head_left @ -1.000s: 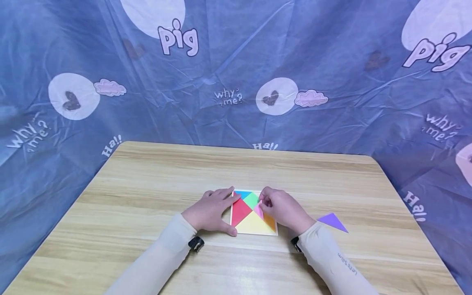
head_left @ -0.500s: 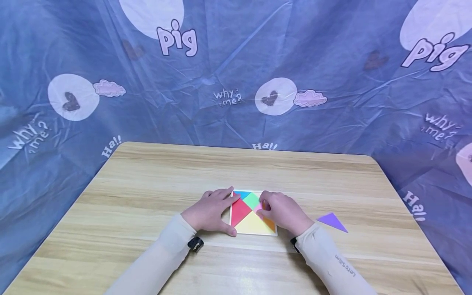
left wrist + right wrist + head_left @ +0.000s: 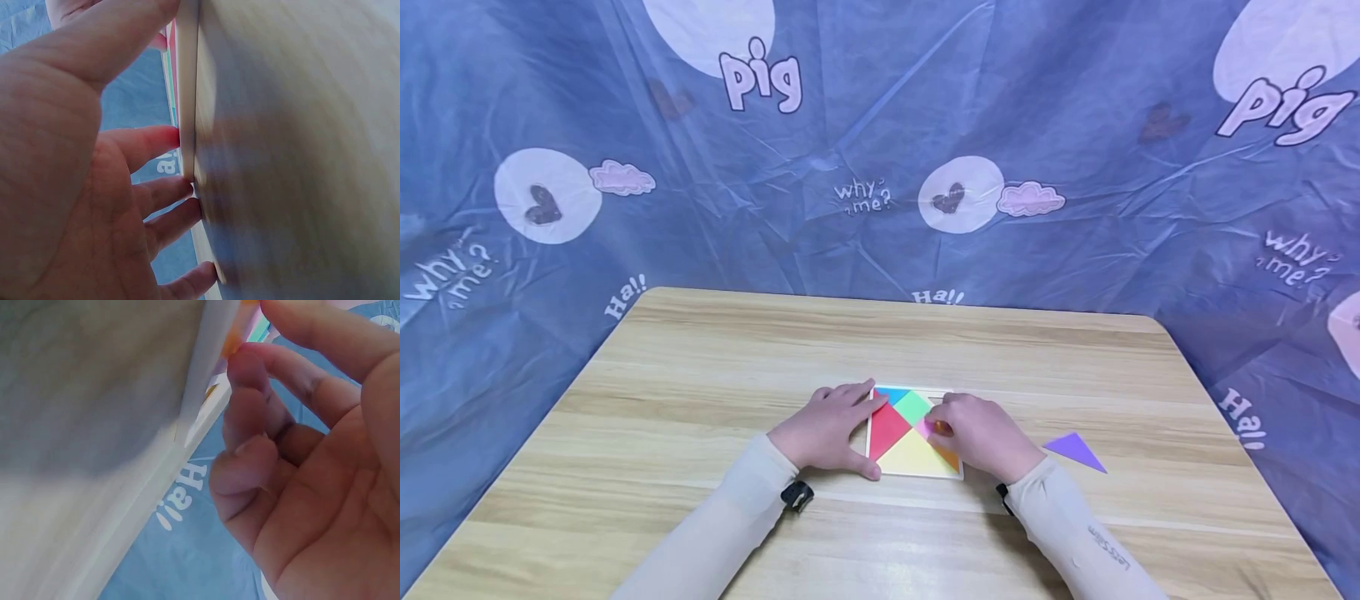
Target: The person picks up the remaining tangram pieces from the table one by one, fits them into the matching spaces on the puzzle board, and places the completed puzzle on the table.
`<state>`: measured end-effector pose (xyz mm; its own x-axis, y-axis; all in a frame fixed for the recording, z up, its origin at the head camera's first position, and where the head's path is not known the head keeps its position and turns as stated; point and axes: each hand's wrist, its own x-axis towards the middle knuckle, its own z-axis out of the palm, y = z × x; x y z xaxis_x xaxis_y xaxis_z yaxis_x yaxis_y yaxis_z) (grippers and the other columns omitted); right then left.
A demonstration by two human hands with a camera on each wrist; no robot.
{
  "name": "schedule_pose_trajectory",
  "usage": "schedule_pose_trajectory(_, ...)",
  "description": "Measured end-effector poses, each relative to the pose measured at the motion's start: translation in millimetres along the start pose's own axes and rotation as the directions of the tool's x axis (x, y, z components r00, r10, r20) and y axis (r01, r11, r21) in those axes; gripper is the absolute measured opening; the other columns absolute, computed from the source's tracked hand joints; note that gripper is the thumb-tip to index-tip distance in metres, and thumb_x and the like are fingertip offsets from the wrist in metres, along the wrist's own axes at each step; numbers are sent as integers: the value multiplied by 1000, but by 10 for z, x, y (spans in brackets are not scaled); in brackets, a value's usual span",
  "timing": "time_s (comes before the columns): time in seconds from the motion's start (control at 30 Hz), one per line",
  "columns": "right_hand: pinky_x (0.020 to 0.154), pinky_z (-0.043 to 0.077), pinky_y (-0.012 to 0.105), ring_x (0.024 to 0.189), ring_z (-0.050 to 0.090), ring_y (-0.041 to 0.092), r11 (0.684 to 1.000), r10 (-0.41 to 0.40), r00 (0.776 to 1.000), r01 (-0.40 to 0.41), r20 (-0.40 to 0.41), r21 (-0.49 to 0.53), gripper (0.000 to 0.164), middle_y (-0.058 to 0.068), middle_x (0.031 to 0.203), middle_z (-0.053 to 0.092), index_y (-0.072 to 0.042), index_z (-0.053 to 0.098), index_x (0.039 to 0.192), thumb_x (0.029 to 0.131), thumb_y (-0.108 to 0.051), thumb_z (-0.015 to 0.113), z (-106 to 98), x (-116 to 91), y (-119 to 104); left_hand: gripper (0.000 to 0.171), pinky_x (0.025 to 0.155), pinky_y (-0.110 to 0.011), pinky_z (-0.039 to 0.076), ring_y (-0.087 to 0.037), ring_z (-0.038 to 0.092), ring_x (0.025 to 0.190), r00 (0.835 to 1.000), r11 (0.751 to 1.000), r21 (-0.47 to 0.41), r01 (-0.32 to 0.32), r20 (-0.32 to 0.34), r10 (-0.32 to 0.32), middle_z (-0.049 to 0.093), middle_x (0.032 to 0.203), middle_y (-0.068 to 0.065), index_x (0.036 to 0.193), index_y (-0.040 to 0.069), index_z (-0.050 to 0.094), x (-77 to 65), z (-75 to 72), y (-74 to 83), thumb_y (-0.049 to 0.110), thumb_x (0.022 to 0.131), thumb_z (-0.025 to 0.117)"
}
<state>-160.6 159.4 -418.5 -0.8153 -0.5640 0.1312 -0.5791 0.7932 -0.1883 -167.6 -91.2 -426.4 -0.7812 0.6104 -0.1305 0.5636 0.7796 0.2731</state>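
Observation:
My left hand [image 3: 831, 427] rests at the left edge of a white-rimmed tangram tray [image 3: 917, 477], fingers spread and thumb along the near corner. A fingertip lies over the large red triangle [image 3: 887, 429]. Thumb and forefinger of my right hand [image 3: 988, 433] pinch the small pink triangle [image 3: 922, 428], low over the tray and partly hidden by them. Around it lie a green square [image 3: 913, 407], a blue triangle [image 3: 892, 394], a large yellow triangle [image 3: 913, 458] and an orange piece [image 3: 950, 457], partly under the right hand. In the right wrist view, the fingertips [image 3: 247, 362] meet at the tray's edge.
A purple triangle [image 3: 1077, 452] lies flat on the wooden table [image 3: 737, 350], right of the right hand. Behind the table hangs a blue printed cloth [image 3: 812, 233]. Black camera straps [image 3: 797, 497] sit at both wrists.
The pink triangle, tilted up in my right fingers earlier, now sits lower beside the green square. My right hand has shifted slightly toward me. The left hand stays in place.

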Motion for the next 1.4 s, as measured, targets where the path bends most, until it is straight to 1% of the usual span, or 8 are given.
schedule_pose_trajectory(0.27, 57, 44, 22, 64, 45, 7, 999, -37, 999, 36, 19, 33, 17, -7, 73, 54, -16, 71, 92, 78, -23, 78, -8, -12, 48, 106, 109, -51, 23, -25, 22, 142, 1000, 1000, -2, -3, 1, 3, 20, 157, -7, 151, 22, 28, 6, 3, -5, 74, 66, 66)
schedule_pose_trajectory(0.47, 62, 44, 23, 68, 48, 5, 987, -26, 997, 15, 68, 161, 27, -10, 79, 53, -15, 69, 105, 80, -23, 76, -139, -47, 176, 106, 109, -51, 24, -25, 22, 142, 1000, 1000, -1, -8, 1, 8, 20, 157, -7, 151, 22, 27, 11, 5, -9, 74, 66, 66)
schedule_pose_trajectory(0.77, 61, 41, 22, 64, 43, 4, 975, -67, 967, 12, 245, 220, 34, -7, 75, 53, -9, 68, 119, 87, -21, 68, -246, -146, 291, 106, 109, -51, 23, -25, 22, 142, 1000, 1000, 1, -6, 6, 6, 20, 157, -7, 151, 22, 27, 13, -2, -2, 74, 67, 66)
schedule_pose_trajectory(0.93, 63, 42, 24, 63, 43, 4, 973, -71, 970, 16, 231, 229, 30, -6, 73, 54, -9, 69, 116, 87, -18, 68, -231, -134, 286, 106, 109, -51, 23, -25, 22, 142, 1000, 1000, -6, -9, 1, 9, 20, 157, -7, 151, 22, 27, 7, -2, -8, 73, 67, 66)
schedule_pose_trajectory(1.03, 67, 46, 25, 69, 50, 3, 975, -99, 973, 53, 209, 214, 29, -6, 86, 64, -12, 69, 116, 88, -19, 67, -214, -105, 255, 106, 109, -51, 23, -25, 22, 142, 1000, 1000, -6, -11, -2, 11, 19, 157, -7, 151, 22, 27, 5, -3, -24, 73, 67, 66)
schedule_pose_trajectory(1.13, 69, 47, 24, 73, 53, 3, 976, -113, 967, 65, 227, 210, 31, -7, 97, 66, -15, 68, 119, 89, -19, 65, -197, -83, 217, 106, 109, -51, 23, -25, 22, 142, 1000, 1000, -1, -14, -6, 14, 19, 157, -7, 151, 22, 27, 9, 0, -41, 74, 67, 66)
schedule_pose_trajectory(1.27, 63, 43, 22, 63, 46, 4, 976, -105, 958, 48, 265, 214, 32, -8, 85, 63, -15, 68, 120, 88, -17, 65, -185, -78, 183, 106, 109, -51, 23, -25, 22, 142, 1000, 1000, -3, -15, -1, 15, 20, 157, -6, 151, 22, 27, 17, -3, -48, 74, 67, 65)
schedule_pose_trajectory(1.4, 54, 39, 20, 54, 38, 2, 973, -93, 953, 26, 289, 228, 33, -10, 67, 52, -16, 67, 121, 89, -19, 65, -189, -82, 161, 106, 109, -51, 23, -24, 22, 142, 1000, 1000, -4, -12, 8, 12, 19, 157, -6, 151, 22, 27, 21, -11, -51, 74, 67, 65)
